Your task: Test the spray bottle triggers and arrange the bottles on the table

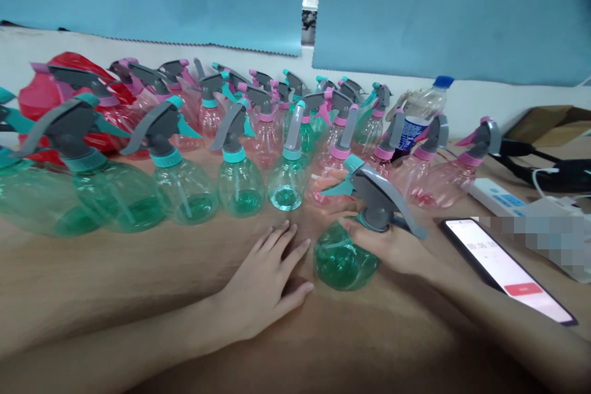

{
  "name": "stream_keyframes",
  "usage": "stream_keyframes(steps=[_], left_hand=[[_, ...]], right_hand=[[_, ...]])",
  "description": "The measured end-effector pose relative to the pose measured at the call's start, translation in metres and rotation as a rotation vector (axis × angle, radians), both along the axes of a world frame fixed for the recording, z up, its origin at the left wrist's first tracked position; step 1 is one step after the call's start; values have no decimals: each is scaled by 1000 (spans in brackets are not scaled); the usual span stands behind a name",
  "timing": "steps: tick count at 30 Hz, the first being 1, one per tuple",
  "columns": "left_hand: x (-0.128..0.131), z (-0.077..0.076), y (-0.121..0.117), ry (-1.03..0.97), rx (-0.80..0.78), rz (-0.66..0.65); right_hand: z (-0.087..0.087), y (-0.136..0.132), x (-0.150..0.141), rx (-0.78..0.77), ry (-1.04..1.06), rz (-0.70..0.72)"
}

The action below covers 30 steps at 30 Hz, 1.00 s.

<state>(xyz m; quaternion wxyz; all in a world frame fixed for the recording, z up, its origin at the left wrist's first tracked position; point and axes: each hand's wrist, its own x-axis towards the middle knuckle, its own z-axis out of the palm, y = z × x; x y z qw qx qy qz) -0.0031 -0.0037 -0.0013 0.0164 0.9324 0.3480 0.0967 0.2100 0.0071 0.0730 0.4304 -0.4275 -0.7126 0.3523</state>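
Note:
My right hand (385, 246) is wrapped round the neck of a green spray bottle (344, 258), which has a grey and teal trigger head (381, 194). The bottle tilts a little, its base at or near the tabletop (184, 308). Flat on the wood, left of that bottle, lies my left hand (268, 277) with fingers spread and nothing in it. Just beyond the hands stands a row of green spray bottles with teal collars, among them a clear-green one (287, 188). A pink spray bottle (323, 188) is partly hidden behind my right fingers.
Several pink and green spray bottles crowd the back, with a red plastic bag (46, 95) at left. On the right are a lit phone (503, 271), a white power strip (498, 194), black cables and a cardboard box (549, 126). A blue-capped bottle (427, 98) stands near the wall.

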Motion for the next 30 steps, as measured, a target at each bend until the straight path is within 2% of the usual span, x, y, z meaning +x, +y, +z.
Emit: stream_keyframes(steps=[3,14,21,26,30], left_hand=[[-1,0,0,8,-6,7],[0,1,0,6,-13,7],[-1,0,1,5,-7,6],[1,3,0,13,-27,10],[2,4,-1,27,-32,15]], right_hand=[[-1,0,1,-8,34,26],[-1,0,1,-44,-8,-84],[-2,0,1,-65,6,-85],[1,0,1,-16,20,-4],[1,0,0,-9,13,-10]])
